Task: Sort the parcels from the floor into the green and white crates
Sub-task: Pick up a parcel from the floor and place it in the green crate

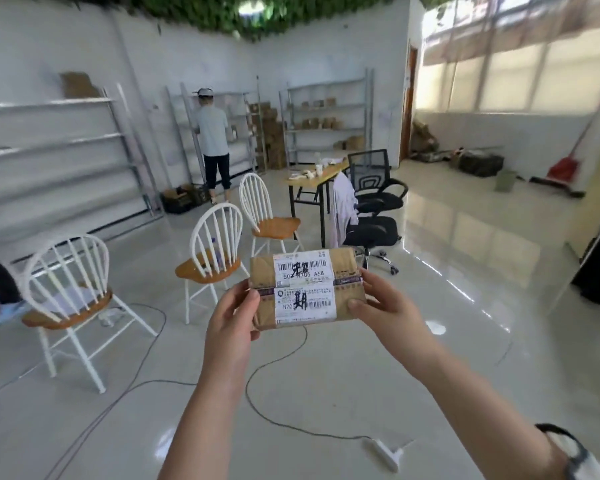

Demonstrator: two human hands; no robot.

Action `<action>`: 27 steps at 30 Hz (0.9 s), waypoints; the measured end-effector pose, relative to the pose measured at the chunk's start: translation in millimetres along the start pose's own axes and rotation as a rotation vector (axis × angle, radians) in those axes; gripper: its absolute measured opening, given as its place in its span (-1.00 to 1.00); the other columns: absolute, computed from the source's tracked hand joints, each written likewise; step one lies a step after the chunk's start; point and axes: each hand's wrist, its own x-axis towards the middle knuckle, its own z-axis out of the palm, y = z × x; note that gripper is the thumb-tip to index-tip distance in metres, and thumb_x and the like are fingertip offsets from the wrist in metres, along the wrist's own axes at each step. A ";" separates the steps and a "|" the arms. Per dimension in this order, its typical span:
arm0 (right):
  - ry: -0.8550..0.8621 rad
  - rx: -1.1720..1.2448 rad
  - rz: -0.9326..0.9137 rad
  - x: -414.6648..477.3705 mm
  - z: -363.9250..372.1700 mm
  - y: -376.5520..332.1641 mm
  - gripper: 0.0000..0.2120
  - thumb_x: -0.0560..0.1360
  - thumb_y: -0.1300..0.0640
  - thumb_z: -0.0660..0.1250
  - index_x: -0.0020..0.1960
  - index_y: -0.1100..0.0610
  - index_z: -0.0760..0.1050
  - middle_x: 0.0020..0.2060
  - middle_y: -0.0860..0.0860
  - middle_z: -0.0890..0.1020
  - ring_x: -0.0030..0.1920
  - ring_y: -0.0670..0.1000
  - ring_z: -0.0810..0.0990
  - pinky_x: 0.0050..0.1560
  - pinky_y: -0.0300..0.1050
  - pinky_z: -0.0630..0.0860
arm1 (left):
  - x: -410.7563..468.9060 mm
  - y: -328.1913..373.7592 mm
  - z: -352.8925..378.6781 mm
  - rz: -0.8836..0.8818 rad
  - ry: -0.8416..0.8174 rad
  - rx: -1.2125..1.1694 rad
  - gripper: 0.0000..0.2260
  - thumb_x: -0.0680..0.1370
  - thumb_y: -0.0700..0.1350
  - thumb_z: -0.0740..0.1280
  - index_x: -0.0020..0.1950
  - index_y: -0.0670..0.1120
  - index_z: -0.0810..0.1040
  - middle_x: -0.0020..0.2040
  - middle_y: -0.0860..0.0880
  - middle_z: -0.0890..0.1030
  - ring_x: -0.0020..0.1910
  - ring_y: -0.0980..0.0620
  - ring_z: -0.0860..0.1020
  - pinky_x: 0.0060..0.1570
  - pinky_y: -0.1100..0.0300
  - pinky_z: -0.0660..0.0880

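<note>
I hold a brown cardboard parcel (345, 268) up in front of me at chest height, its white shipping labels with barcodes and black marker writing facing me. My left hand (231, 318) grips its left edge, thumb on the front face. My right hand (383, 306) grips the right edge, thumb pressed on the lower right corner. No green or white crate is in view.
Three white spindle chairs (73, 271) with orange seats stand on the left and middle. A wooden table (317, 174) and black office chairs (374, 199) are behind the parcel. Grey cables (274, 368) run across the tiled floor. A person (213, 140) stands at metal shelves (326, 116) at the back.
</note>
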 end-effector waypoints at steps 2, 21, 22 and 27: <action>0.012 0.001 -0.024 -2.2 -6.2 -10.2 -0.53 0.53 0.37 0.24 0.27 -0.11 0.45 0.10 -0.13 0.63 0.00 -0.19 0.64 -0.09 -0.43 0.50 | 0.8 9.5 8.4 0.011 -0.009 -0.014 -0.71 0.59 -0.04 0.27 -0.12 0.38 0.60 -0.13 0.27 0.67 -0.21 0.35 0.59 -0.16 0.13 0.42; 0.365 -0.098 -0.063 -26.6 -137.8 -23.2 -0.50 0.52 0.38 0.24 0.27 -0.15 0.43 0.00 -0.22 0.67 0.02 -0.22 0.62 -0.11 -0.51 0.45 | 0.1 25.8 165.2 0.024 -0.314 -0.164 -0.84 0.59 -0.16 0.28 0.05 0.10 0.57 -0.12 0.18 0.66 -0.24 0.35 0.60 -0.39 0.49 0.44; 0.393 -0.108 -0.065 -29.9 -148.2 -24.7 -0.50 0.52 0.37 0.24 0.28 -0.15 0.42 0.00 -0.22 0.67 0.02 -0.22 0.62 -0.10 -0.48 0.47 | -1.1 26.2 176.8 0.025 -0.342 -0.161 -0.84 0.59 -0.15 0.28 0.06 0.09 0.57 -0.10 0.17 0.66 -0.25 0.35 0.60 -0.39 0.49 0.44; 0.516 -0.169 -0.062 -57.9 -201.6 -29.6 -0.49 0.53 0.37 0.24 0.22 -0.22 0.41 -0.02 -0.22 0.68 0.02 -0.19 0.64 0.02 -0.33 0.50 | -14.4 26.2 241.4 0.013 -0.473 -0.192 -0.84 0.59 -0.17 0.27 0.12 0.00 0.56 -0.05 0.11 0.63 -0.27 0.37 0.59 -0.40 0.50 0.44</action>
